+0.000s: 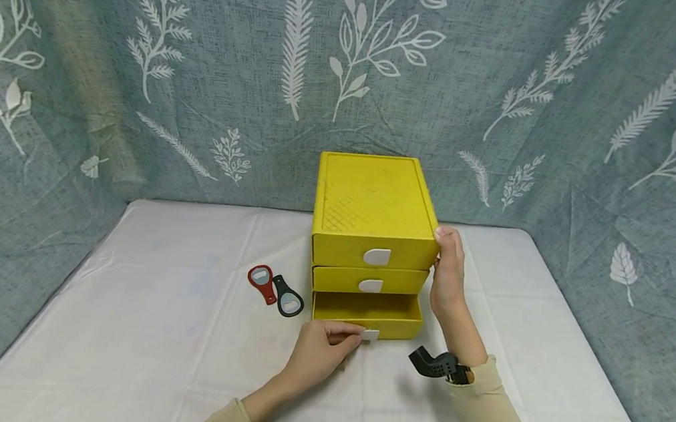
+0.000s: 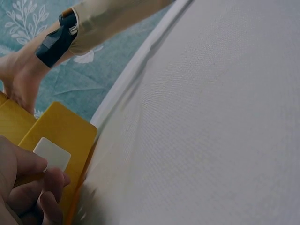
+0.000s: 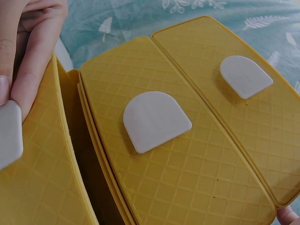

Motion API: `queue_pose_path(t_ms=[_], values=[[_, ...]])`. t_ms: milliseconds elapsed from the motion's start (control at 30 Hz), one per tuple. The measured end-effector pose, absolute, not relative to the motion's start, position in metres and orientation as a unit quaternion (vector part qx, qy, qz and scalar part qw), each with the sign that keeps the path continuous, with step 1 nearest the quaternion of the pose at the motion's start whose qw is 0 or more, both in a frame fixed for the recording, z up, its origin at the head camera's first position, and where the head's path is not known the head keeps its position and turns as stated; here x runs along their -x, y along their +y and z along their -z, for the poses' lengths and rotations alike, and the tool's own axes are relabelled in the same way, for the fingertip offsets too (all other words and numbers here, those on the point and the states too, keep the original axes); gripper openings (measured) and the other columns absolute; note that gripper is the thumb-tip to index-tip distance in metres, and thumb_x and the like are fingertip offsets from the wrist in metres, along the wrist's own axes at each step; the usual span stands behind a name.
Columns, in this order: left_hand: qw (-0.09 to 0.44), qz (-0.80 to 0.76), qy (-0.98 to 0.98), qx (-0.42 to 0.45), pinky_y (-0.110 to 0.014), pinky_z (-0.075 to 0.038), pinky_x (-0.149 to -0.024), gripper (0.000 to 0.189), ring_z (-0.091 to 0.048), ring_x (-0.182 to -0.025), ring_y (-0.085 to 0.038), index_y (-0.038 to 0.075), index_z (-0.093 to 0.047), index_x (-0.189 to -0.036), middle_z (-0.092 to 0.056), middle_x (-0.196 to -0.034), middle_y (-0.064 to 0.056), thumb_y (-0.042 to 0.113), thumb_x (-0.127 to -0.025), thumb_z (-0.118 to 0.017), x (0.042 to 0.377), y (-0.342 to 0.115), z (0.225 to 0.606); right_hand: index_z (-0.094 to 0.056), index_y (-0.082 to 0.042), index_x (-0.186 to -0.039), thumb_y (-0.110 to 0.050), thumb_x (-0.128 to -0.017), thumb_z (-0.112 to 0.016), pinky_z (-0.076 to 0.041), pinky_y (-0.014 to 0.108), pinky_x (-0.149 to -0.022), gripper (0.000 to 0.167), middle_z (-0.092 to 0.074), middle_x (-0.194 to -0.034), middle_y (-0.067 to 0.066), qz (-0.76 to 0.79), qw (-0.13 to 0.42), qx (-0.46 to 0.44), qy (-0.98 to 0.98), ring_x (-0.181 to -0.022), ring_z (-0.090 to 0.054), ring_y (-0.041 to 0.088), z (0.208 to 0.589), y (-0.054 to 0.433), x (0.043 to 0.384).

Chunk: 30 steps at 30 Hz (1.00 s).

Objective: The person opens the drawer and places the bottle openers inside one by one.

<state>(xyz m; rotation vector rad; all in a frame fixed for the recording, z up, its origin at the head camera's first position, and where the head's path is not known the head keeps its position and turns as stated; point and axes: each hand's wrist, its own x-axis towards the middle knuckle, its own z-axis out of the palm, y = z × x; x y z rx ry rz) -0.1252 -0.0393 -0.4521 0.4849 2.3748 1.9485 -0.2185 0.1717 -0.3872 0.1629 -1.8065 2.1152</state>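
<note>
A yellow three-drawer unit [image 1: 376, 191] stands at the back of the table, each drawer front bearing a white tab handle. Its bottom drawer [image 1: 399, 329] is pulled partway out, and the visible part of its inside is bare. My left hand [image 1: 316, 353] pinches that drawer's white handle [image 2: 52, 153] between thumb and fingers. The middle drawer [image 1: 332, 279] sits below the top one, its handle [image 3: 157, 121] untouched. Against the unit's right side rests my right hand [image 1: 450, 274], fingertips by the upper front corner.
Left of the unit lie a red bottle opener [image 1: 262, 283] and a black bottle opener [image 1: 289, 297], side by side. A white cloth [image 1: 152, 329] covers the table. Behind and around it hangs a blue-green curtain [image 1: 234, 81] with white leaf prints.
</note>
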Motion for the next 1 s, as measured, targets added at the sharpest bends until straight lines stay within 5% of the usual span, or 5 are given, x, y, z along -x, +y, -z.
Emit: queue_pose_path(t_ms=[267, 600, 1000], values=[[0.013, -0.627, 0.762, -0.162, -0.018, -0.046, -0.049, 0.015, -0.061, -0.050, -0.035, -0.006, -0.074, -0.103, -0.072, -0.090, -0.020, -0.004, -0.090, -0.067, 0.116, -0.040, 0.436, -0.048, -0.012, -0.103, -0.032, -0.095, -0.045, -0.029, 0.036, -0.091, 0.022, -0.047, -0.104, 0.005, -0.747, 0.175, -0.060, -0.639, -0.100, -0.042, 0.020, 0.387, 0.171, 0.217], [0.015, -0.608, 0.778, -0.155, -0.018, -0.046, -0.048, 0.014, -0.062, -0.050, -0.031, 0.000, -0.076, -0.102, -0.073, -0.093, -0.013, -0.001, -0.090, -0.070, 0.116, -0.039, 0.459, -0.048, -0.011, -0.102, -0.031, -0.095, -0.045, -0.031, 0.035, -0.089, 0.021, -0.046, -0.101, 0.006, -0.749, 0.181, -0.065, -0.634, -0.095, -0.043, 0.019, 0.387, 0.171, 0.217], [0.036, -0.624, 0.763, -0.164, -0.018, -0.045, -0.047, 0.016, -0.059, -0.048, -0.026, -0.007, -0.073, -0.103, -0.072, -0.083, -0.017, -0.006, -0.090, -0.065, 0.096, -0.042, 0.438, -0.048, -0.012, -0.102, -0.033, -0.096, -0.045, -0.032, 0.035, -0.086, 0.021, -0.046, -0.101, 0.007, -0.744, 0.185, -0.066, -0.639, -0.093, -0.043, 0.020, 0.388, 0.172, 0.218]])
